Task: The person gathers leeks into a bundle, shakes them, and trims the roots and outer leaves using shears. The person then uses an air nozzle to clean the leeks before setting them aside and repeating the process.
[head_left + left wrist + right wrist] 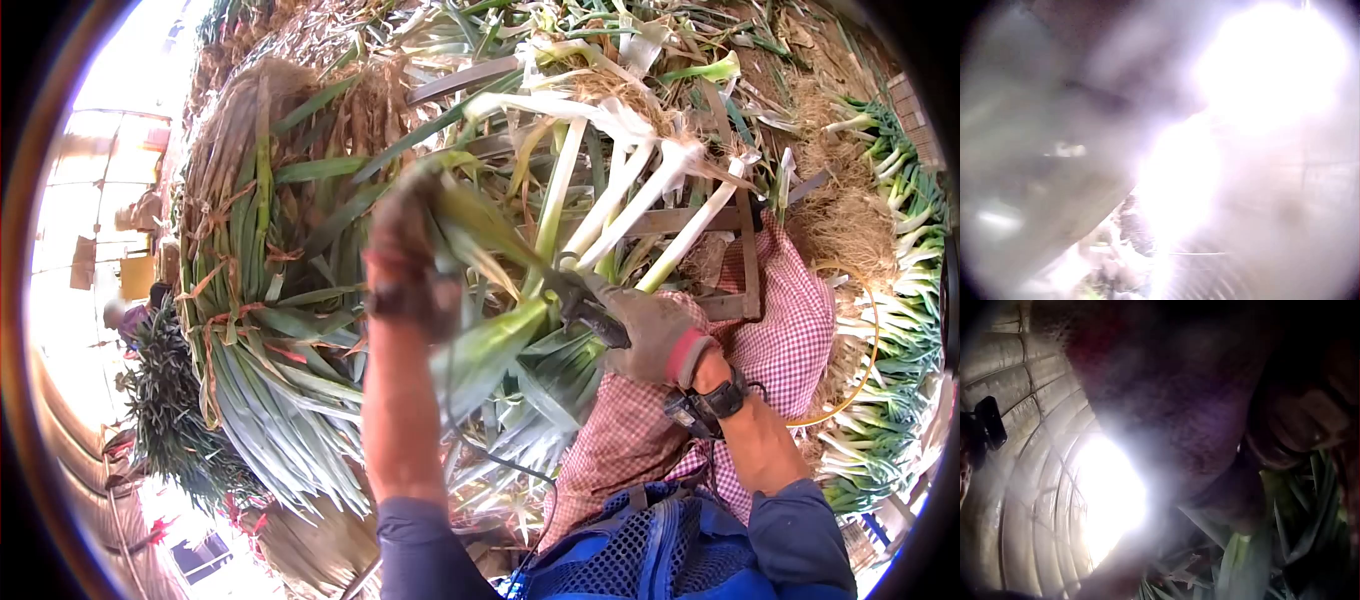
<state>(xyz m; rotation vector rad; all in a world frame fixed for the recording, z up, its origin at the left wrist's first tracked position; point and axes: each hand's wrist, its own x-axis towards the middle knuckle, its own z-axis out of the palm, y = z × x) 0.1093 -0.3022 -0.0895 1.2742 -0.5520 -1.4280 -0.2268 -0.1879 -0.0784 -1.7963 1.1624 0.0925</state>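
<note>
My right hand (655, 335), in a grey glove with a red cuff, grips a leek (495, 345) at its green part. Something dark shows along that hand's fingers, and its kind is hard to make out. My left hand (408, 235), in a dark glove and blurred, is up by green leaves that run to the right hand; its fingers appear curled on them. In the right wrist view, green leaves (1244, 565) show below the shadowed glove (1172, 381). Several white leek stalks (625, 200) lean just beyond the right hand. Glare and blur hide most of the left wrist view.
A big tied bundle of leeks (260, 320) stands at the left, roots upward. A metal frame (745, 250) is by the checked cloth (790, 310) over my lap. Rows of leeks (890, 400) line the far right. Loose trimmings (640, 45) cover the ground ahead. A person (130, 315) is far left.
</note>
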